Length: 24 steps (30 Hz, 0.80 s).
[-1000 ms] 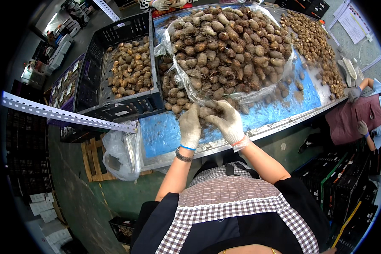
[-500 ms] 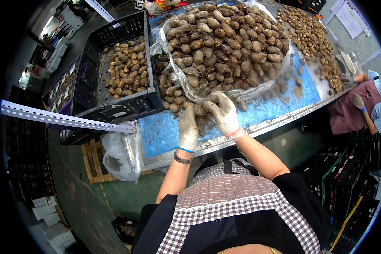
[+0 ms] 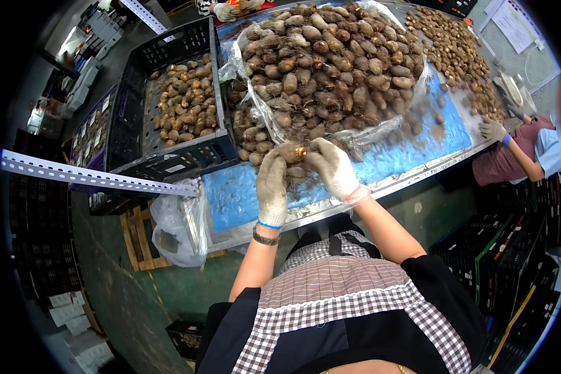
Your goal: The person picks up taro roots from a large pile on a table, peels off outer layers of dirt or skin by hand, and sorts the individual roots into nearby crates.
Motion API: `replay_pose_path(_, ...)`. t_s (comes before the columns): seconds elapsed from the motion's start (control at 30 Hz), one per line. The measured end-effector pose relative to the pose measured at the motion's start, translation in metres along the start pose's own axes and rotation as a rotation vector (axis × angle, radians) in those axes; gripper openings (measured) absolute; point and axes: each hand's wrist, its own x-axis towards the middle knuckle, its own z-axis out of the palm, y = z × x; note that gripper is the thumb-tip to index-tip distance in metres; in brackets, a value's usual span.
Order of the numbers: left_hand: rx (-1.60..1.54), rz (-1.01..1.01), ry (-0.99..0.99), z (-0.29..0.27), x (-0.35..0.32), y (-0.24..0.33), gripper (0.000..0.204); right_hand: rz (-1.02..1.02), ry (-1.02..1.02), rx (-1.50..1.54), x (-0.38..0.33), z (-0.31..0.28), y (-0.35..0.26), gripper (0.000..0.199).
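Observation:
Between my two gloved hands, over the near edge of the blue-covered table (image 3: 227,206), is a hairy brown taro corm (image 3: 290,151) with a pale orange end. My left hand (image 3: 272,187) is closed around it from the left. On its right, my right hand (image 3: 331,167) has bent fingers pressed together close to the orange end; whether anything small is between them is hidden. Just beyond lies a big heap of taro corms (image 3: 330,68) on a clear plastic sheet (image 3: 265,112). Loose corms and root fibres lie under and beside my hands.
A black crate (image 3: 168,159) with cleaner corms stands at the left. A perforated white metal bar (image 3: 100,177) crosses before it. More small corms (image 3: 461,62) spread at the far right, near a co-worker's gloved hand (image 3: 493,129). Stacked black crates (image 3: 498,262) stand lower right.
The corm has come up into clearer view in my left hand, its orange end showing. My right hand has shifted slightly down. The co-worker at right has reached toward the table.

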Motion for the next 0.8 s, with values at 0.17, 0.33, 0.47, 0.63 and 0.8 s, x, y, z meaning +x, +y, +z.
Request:
replay_pose_path(0.17,0.078,-0.032,-0.088,-0.004,-0.003,0.003,0.035,-0.367,0.102,-0.27,0.01,0.0,0.01,0.011)
replay_pose_path(0.33,-0.129,-0.11,-0.09,-0.006,-0.008,-0.004,0.033,-0.558,0.178,-0.284,0.014,0.006,0.004,0.007)
replay_pose_path(0.47,-0.143,-0.034,0.045,-0.009,-0.009,-0.013,0.031,-0.67,0.058,-0.324,-0.002,0.015,0.009,0.008)
replay_pose_path(0.63,-0.079,-0.025,0.033,-0.014,-0.007,-0.011,0.031,-0.172,0.125,-0.038,-0.005,0.0,0.004,0.015)
replay_pose_path(0.8,-0.006,-0.045,0.008,-0.008,-0.01,-0.002,0.032,-0.367,0.044,-0.061,0.01,0.009,0.008,0.032)
